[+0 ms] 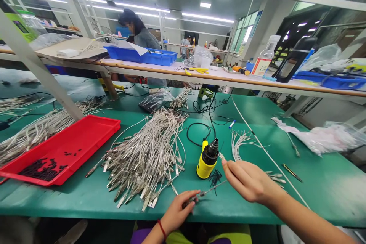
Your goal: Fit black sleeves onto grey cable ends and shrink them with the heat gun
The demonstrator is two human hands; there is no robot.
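My left hand (180,207), with a red string at the wrist, pinches one end of a thin cable (214,187) near the table's front edge. From there the cable runs up toward my right hand (246,180), whose closed fingers hold a light-coloured end (221,156) beside the heat gun nozzle. The yellow and black heat gun (206,164) stands upright, nozzle up. Short black tubing pieces (215,177) lie at its base. Left of it spreads a big heap of white cables (148,152) with metal plugs. A smaller cable bundle (240,145) lies beyond my right hand.
A red tray (94,133) with small black pieces sits left. Tweezers (292,172), a blue-and-white marker (232,124) and a plastic bag (323,137) lie right. A shelf (160,69) crosses behind, bearing blue trays and bottles. Another person (143,34) sits beyond it.
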